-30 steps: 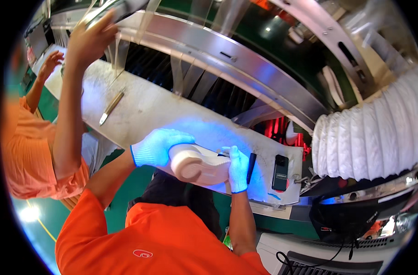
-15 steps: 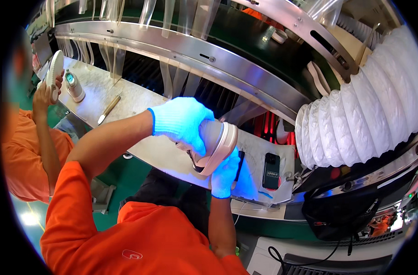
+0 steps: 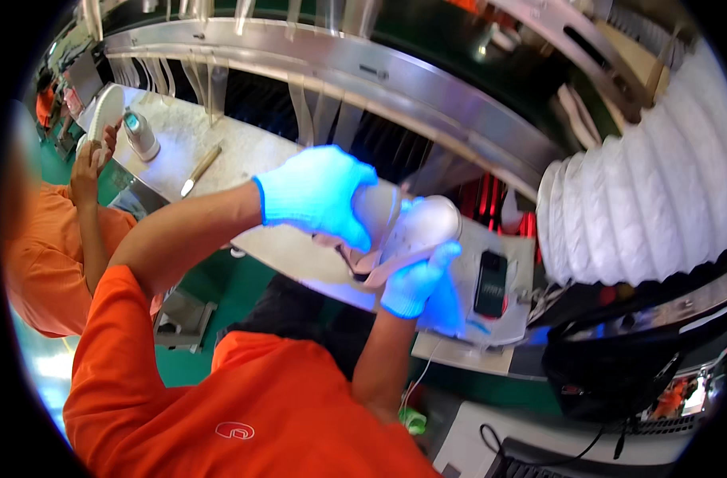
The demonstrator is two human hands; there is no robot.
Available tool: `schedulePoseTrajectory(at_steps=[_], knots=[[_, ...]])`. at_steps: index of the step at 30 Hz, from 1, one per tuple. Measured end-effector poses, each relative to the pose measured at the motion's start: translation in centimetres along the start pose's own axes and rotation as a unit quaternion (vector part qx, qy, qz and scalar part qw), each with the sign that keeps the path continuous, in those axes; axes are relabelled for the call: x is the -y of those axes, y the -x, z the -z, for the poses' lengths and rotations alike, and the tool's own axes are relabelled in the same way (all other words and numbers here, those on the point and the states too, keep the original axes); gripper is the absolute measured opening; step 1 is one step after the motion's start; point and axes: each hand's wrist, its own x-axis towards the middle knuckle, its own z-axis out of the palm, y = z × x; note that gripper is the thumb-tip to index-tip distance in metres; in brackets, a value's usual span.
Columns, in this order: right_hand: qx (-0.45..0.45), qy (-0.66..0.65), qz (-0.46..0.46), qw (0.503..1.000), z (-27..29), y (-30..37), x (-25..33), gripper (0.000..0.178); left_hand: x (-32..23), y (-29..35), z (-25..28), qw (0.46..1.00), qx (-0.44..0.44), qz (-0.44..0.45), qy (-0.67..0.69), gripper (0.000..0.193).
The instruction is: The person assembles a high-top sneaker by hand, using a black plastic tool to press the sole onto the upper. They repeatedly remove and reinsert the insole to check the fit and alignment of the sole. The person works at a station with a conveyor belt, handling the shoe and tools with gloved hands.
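Observation:
My left hand, in a knitted glove lit blue, is closed around a pale shoe upper above the bench. My right hand, gloved the same way, grips a pale shoe sole from below and the right. One end of the sole stands away from the upper, its inner face showing. Lower down, near my left fingers, the two parts meet. Motion blur and the gloves hide how far they touch.
On the worktable lie a wooden-handled flat tool and a dark phone. A shoe stands near a co-worker holding a white sole. A metal rail runs behind; a white ribbed duct bulges at right.
The sole lay close against the upper; now one end has swung out to the right with my right hand. My left hand keeps its hold. The view has shifted slightly.

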Motion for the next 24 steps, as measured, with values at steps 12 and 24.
schedulePoseTrajectory(at_steps=[12, 24], knots=[[0.11, 0.247, 0.054, 0.961, -5.2, 2.4, 5.5, 0.117, 0.7, 2.7, -2.2, 0.993, 0.033, -0.054, 0.098, 0.088], [0.05, 0.241, 0.031, 0.969, -5.3, 1.6, 5.2, 0.103, 0.2, 3.3, -1.1, 0.971, 0.124, -0.02, 0.205, 0.096]])
